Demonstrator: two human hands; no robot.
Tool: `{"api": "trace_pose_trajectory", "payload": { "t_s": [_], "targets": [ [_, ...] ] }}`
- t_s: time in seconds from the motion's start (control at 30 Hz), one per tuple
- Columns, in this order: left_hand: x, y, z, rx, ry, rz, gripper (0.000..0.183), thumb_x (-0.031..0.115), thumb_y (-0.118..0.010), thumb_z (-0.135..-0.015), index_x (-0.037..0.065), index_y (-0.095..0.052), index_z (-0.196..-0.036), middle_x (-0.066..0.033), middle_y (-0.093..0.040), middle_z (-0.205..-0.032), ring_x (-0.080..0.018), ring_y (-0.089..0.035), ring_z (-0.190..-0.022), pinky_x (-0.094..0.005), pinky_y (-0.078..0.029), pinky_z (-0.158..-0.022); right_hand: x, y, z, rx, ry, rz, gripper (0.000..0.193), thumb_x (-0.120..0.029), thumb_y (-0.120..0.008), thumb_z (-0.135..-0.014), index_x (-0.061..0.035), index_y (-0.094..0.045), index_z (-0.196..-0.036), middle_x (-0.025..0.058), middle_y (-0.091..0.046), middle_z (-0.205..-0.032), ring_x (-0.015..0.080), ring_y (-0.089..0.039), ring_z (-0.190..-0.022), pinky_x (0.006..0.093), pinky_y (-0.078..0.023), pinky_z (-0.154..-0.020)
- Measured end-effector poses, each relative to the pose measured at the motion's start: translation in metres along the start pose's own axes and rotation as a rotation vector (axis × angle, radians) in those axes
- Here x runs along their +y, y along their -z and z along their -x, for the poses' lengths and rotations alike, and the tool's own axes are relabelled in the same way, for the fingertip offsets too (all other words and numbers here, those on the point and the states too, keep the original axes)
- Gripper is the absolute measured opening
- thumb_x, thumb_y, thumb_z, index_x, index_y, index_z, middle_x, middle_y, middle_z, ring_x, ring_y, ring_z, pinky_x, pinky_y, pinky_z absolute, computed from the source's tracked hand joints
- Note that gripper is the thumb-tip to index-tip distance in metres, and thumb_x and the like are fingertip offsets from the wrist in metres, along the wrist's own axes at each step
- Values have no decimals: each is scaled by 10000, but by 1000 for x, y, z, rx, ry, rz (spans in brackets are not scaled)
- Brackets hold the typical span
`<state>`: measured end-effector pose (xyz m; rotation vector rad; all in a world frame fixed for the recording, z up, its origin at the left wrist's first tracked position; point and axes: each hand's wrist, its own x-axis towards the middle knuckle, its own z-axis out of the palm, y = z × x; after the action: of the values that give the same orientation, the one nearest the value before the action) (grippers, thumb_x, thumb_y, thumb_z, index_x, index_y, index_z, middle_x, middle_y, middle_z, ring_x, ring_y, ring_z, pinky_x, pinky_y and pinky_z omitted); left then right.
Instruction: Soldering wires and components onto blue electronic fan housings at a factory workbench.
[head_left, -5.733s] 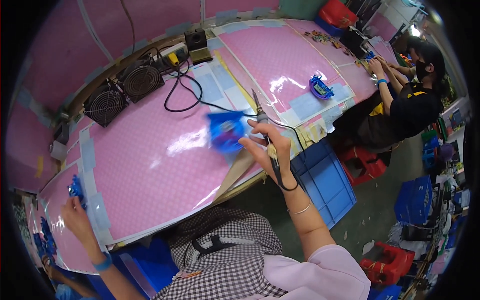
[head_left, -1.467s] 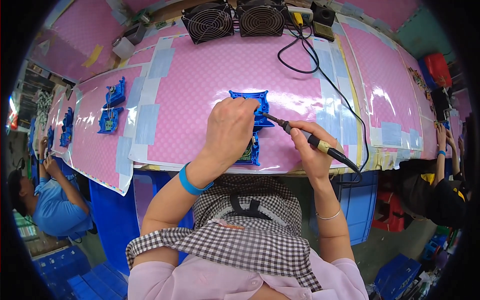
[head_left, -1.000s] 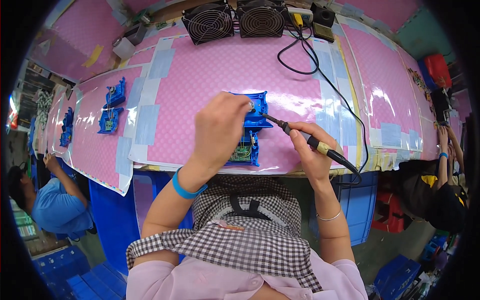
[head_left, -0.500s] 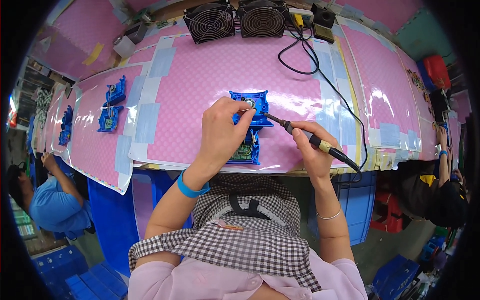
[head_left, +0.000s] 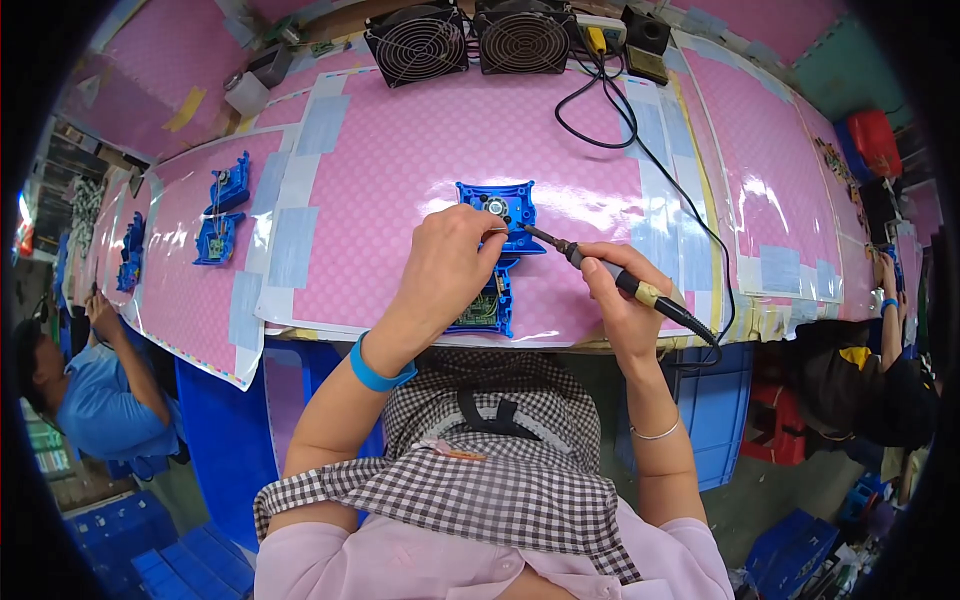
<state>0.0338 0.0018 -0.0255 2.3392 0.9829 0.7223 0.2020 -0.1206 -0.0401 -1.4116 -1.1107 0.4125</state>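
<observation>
A blue plastic housing half (head_left: 526, 194) with a round metal-rimmed part (head_left: 497, 208) inside lies on the pink-covered bench in front of me. Closer to me is a second blue half (head_left: 505, 318) holding a green circuit board (head_left: 478, 312), partly hidden beneath my left wrist. My left hand (head_left: 445, 262) has its thumb and fingertips pinched over the upper half, on what looks like a thin pale wire (head_left: 496, 230). In my right hand (head_left: 630, 305) a soldering iron (head_left: 612, 270) is gripped like a pen, its tip inside the upper half near my left fingertips.
Two black fans (head_left: 420, 45) stand at the bench's back, beside a soldering iron stand (head_left: 647, 62). The iron's black cord (head_left: 690, 200) loops along the right. More blue housings (head_left: 215, 238) lie at left, near a white bottle (head_left: 246, 94). People sit at both sides.
My left hand has eased slightly back, showing more of the round part. The lower housing half has shifted a little left and toward me. The soldering iron has barely moved.
</observation>
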Motion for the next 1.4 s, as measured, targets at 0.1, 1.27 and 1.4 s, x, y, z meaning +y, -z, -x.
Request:
{"api": "trace_pose_trajectory", "payload": {
  "t_s": [0.1,1.27,1.4],
  "targets": [
    [-1,-3,0,3,-6,10,121,112,-657,-802,14,-701,-858,-154,-650,-804,-327,-624,-783,-437,-490,-714,-2,0,0,-2,8,30,130,-24,-667,-836,13,-705,-955,19,-647,-738,43,-528,-602,188,-380,-524],
    [0,-8,0,44,1,-20,128,108,-679,-796,7,-709,-869,-152,-680,-826,-308,-653,-766,-403,-510,-690,-11,10,8,34,-93,-30,125,1,-684,-799,26,-704,-920,96,-696,-839,143,-627,-734,254,-474,-652],
    [0,-9,-1,44,-1,-36,144,104,-688,-787,4,-719,-886,-153,-694,-839,-296,-663,-740,-382,-514,-674,-9,12,9,40,-105,-46,125,-4,-681,-806,28,-703,-925,92,-695,-839,136,-627,-744,245,-469,-651]
  ]
}}
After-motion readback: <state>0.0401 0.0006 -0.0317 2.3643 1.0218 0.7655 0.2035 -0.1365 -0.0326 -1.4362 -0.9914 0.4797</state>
